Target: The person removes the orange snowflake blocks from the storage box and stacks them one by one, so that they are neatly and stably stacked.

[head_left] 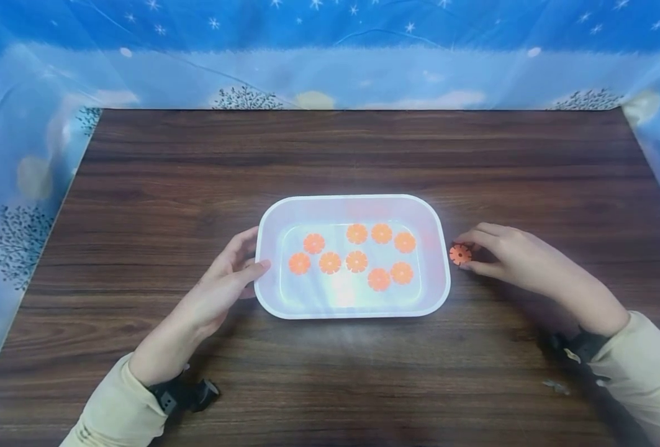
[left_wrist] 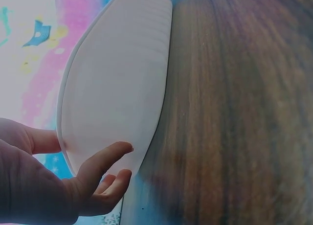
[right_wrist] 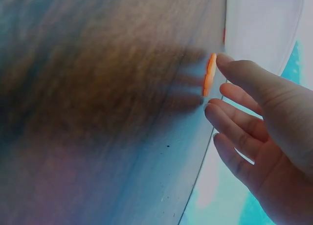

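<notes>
Middle right, right hand pinches a round orange plastic disc, likely light, best held by edges; left hand grips white plastic tub

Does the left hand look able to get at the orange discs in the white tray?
Probably yes: the orange discs lie uncovered in the open white tray, though the left hand, gripping it, would need to let go.

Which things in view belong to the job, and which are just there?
In the job:
- white tray, held by the left hand
- nine orange discs inside it
- one loose disc at the right hand's fingertips

Just there:
- patterned cloth
- small grey item, unclear
</notes>
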